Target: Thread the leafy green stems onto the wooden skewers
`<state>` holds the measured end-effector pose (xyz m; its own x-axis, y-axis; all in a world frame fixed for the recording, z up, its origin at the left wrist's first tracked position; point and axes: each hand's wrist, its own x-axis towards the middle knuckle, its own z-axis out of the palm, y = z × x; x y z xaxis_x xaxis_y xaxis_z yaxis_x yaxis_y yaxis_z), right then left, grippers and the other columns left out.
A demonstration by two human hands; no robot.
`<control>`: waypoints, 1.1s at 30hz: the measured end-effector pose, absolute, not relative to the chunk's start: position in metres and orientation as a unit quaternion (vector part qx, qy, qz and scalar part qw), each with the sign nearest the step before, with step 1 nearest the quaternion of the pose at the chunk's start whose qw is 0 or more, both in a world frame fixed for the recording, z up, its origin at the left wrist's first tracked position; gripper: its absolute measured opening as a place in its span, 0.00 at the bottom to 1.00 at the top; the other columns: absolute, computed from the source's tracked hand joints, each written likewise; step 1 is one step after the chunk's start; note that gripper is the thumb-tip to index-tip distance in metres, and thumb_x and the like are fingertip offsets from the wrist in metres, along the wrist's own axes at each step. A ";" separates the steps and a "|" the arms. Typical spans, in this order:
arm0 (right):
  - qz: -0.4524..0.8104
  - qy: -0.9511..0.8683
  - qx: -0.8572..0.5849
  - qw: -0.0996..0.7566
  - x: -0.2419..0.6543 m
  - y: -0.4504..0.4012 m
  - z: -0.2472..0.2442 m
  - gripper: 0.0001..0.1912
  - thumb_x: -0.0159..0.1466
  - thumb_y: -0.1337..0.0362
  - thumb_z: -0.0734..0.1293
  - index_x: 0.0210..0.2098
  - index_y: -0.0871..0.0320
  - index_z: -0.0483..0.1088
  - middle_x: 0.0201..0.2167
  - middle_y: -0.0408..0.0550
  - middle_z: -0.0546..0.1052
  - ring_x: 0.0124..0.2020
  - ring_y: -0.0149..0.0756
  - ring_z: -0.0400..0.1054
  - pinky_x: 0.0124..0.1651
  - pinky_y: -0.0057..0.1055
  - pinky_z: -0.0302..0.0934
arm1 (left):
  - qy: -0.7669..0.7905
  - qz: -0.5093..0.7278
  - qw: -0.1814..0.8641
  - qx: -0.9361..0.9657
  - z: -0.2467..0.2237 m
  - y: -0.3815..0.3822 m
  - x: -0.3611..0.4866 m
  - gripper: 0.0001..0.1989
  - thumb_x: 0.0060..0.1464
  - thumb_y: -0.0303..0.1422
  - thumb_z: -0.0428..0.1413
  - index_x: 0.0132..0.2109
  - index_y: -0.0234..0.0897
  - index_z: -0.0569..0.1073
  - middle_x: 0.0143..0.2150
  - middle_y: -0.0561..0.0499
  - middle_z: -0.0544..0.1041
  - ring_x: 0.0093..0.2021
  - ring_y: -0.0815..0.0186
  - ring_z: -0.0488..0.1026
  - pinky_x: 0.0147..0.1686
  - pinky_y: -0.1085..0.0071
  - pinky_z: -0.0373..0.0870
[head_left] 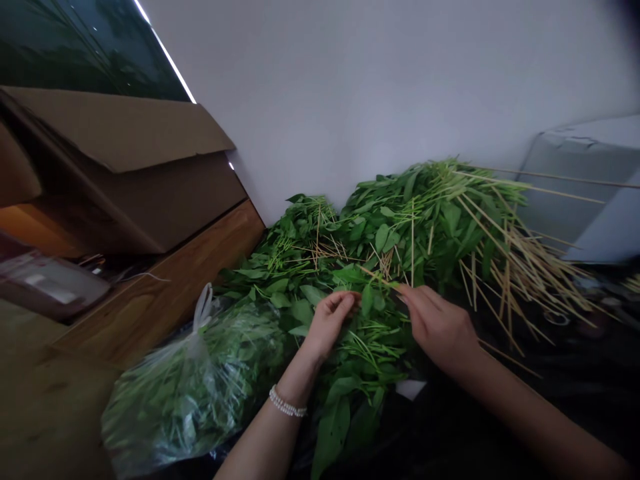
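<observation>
In my right hand [443, 327], the fingers are closed around a thin wooden skewer [373, 273], whose tip points up and to the left. A green bit shows on the skewer just before my fingertips. My left hand [330, 323], with a beaded bracelet at the wrist, is closed in a pinch close to an upright leaf; what it pinches, if anything, I cannot make out. Below and between both hands lies a loose pile of leafy green stems [370, 347].
Behind the hands is a large heap of leafy greens [390, 227] with many wooden skewers [525, 267] fanning out rightward. A tied clear bag of greens [200, 393] sits at left. A cardboard box [150, 180] stands on a wooden ledge [170, 293]. A pale container [575, 180] is at right.
</observation>
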<state>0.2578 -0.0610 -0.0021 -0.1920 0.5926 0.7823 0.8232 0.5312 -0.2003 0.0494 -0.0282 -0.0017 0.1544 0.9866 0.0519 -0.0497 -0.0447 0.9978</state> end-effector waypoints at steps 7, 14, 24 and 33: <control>-0.148 -0.736 -0.462 0.472 0.262 -0.057 0.003 0.12 0.68 0.71 0.59 0.49 0.63 0.69 0.37 0.50 0.76 0.38 0.34 0.72 0.41 0.28 0.64 | 0.432 0.349 0.346 0.757 -0.005 -0.036 0.054 0.08 0.53 0.30 0.60 0.41 0.36 0.79 0.39 0.47 0.79 0.40 0.61 0.74 0.43 0.67 0.67; -0.158 -0.753 -0.466 0.437 0.258 -0.060 0.002 0.13 0.69 0.71 0.58 0.48 0.64 0.70 0.33 0.48 0.76 0.35 0.34 0.72 0.39 0.28 0.63 | 0.414 0.237 0.193 0.858 -0.002 -0.038 0.052 0.11 0.53 0.29 0.60 0.46 0.41 0.78 0.41 0.48 0.79 0.43 0.60 0.72 0.48 0.64 0.64; -0.147 -0.763 -0.460 0.430 0.259 -0.060 -0.001 0.14 0.68 0.72 0.58 0.49 0.64 0.70 0.34 0.48 0.76 0.36 0.33 0.72 0.40 0.28 0.64 | 0.474 0.466 0.274 0.695 0.000 -0.029 0.049 0.05 0.54 0.30 0.58 0.38 0.36 0.77 0.38 0.47 0.80 0.41 0.61 0.75 0.47 0.65 0.67; -0.135 -0.794 -0.431 0.406 0.254 -0.063 -0.005 0.15 0.66 0.75 0.57 0.49 0.65 0.70 0.33 0.48 0.76 0.34 0.33 0.71 0.36 0.27 0.62 | 0.424 0.616 0.516 0.418 0.008 -0.022 0.040 0.18 0.45 0.38 0.66 0.43 0.36 0.79 0.36 0.47 0.83 0.39 0.62 0.78 0.45 0.66 0.71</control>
